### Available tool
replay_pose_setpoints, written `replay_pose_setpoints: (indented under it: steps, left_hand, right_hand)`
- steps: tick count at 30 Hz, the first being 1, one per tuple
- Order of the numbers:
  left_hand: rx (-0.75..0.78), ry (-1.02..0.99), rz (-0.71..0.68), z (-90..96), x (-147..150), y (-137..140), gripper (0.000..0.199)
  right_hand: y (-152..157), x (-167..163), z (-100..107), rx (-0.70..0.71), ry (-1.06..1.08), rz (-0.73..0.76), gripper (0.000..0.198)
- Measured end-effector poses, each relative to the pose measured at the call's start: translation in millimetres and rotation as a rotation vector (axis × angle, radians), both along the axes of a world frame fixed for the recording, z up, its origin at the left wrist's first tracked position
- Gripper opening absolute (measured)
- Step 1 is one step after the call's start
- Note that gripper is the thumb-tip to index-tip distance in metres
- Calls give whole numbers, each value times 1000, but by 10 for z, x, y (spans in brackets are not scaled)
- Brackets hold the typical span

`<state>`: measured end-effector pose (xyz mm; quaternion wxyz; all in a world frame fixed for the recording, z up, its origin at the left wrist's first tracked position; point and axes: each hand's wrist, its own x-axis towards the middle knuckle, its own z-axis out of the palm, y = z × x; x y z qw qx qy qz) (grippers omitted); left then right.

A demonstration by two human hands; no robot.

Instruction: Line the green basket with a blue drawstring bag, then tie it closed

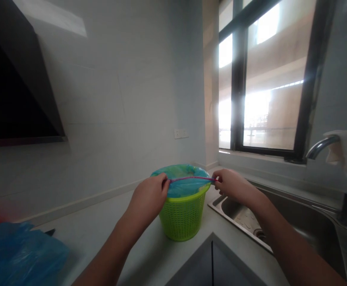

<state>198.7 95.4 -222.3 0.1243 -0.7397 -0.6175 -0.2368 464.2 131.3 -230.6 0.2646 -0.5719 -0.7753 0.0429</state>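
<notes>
A bright green plastic basket (182, 218) with perforated sides stands upright on the counter. A blue-green plastic bag (181, 190) lines it and folds over its rim. Along the bag's front edge runs a thin pink drawstring (189, 178), stretched nearly straight between my hands. My left hand (154, 190) pinches the string and bag edge at the left of the rim. At the right of the rim, the fingers of my right hand (228, 183) are closed on the other end. The inside of the basket is mostly covered by the bag.
A steel sink (301, 222) with a faucet (322, 146) is at the right. A crumpled blue plastic bag (21, 254) lies at the left on the counter (102, 234). A grey panel (212, 264) is in front. A range hood (21, 87) hangs upper left.
</notes>
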Motion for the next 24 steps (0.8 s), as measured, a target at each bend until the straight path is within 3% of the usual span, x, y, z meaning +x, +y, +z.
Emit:
replay_pose_setpoints:
  steps: [5, 11, 14, 19, 24]
  left_hand:
    - [-239, -26, -223, 61, -44, -325, 27]
    - [-160, -7, -321, 48, -54, -464, 18]
    - [-165, 79, -223, 14, -49, -452, 10]
    - [-197, 192, 107, 20, -14, -416, 14]
    - [-312, 227, 173, -34, -93, -374, 18]
  right_hand:
    - [-107, 42, -25, -63, -147, 73, 22]
    - [-70, -65, -103, 35, -216, 85, 21]
    - [-71, -83, -108, 37, -205, 76, 23]
    - [-119, -115, -93, -45, -116, 166, 36]
    - [-144, -164, -87, -264, 20, 331, 33]
